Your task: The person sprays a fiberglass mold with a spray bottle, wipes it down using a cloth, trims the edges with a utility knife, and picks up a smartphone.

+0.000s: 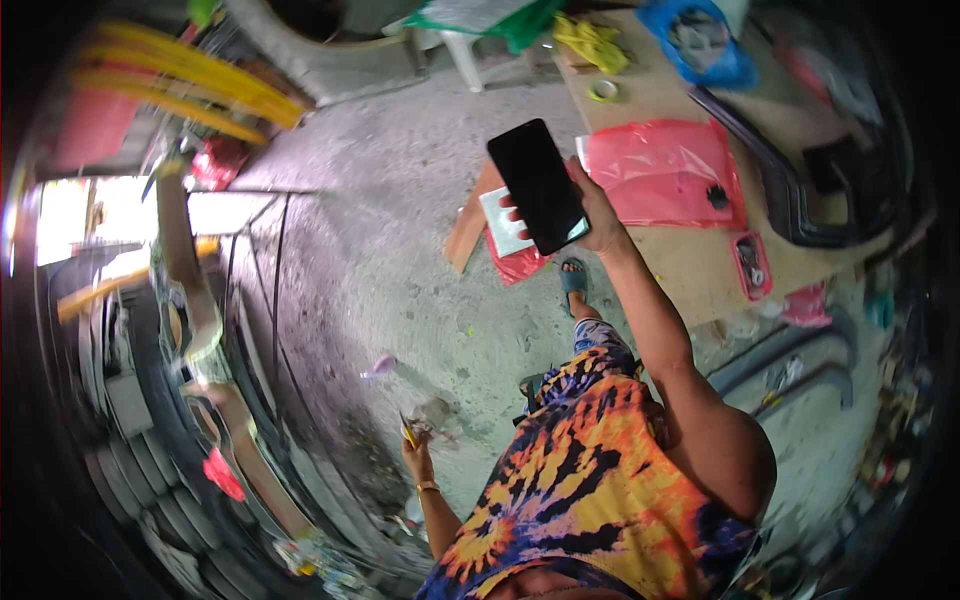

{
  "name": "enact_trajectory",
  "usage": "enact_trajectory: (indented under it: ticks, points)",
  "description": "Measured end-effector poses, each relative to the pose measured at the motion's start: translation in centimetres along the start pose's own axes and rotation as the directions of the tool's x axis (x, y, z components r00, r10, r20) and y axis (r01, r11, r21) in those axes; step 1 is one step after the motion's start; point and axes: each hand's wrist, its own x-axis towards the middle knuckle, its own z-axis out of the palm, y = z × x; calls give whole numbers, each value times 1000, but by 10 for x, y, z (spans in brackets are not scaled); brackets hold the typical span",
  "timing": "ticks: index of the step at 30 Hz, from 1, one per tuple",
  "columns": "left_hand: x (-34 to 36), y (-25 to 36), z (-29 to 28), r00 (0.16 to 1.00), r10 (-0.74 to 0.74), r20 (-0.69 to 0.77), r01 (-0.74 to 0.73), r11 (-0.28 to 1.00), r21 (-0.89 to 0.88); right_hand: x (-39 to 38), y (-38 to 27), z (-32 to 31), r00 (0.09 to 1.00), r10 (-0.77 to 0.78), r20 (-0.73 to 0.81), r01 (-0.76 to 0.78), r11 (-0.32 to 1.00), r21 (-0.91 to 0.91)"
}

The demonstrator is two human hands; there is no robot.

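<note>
My right hand (600,215) is raised in front of me, gripping a black smartphone (540,185) with a dark screen. Its fingers wrap behind the phone and their tips show at its left edge. Low on the left, my left hand (419,457) is closed around a slim pointed tool with a yellow part (410,435); its exact kind is too small to make out. Just right of the phone, a flat red plastic bag (660,170) lies on the table (690,270). Behind the phone, a white sheet (503,222) shows by a brown board (467,240).
The table also bears a tape roll (604,90), a yellow bag (592,42), a blue bag (735,70), a red tray (752,266) and a black moulded part (790,205). Long curved panels (185,260) stand on a rack at left. Grey curved parts (800,375) lie under the table.
</note>
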Motion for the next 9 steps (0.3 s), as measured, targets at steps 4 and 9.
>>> enact_trajectory:
  ticks: [4, 9]
  points:
    - [-44, -103, -63, 936, -280, -216, 277, 960, -44, 58, 139, 66, 990, 127, -59, -131, 987, -89]
    - [-161, -212, -87, 739, -565, -367, 456, 820, -346, 71, 307, 87, 912, 410, -16, -410, 910, -66]
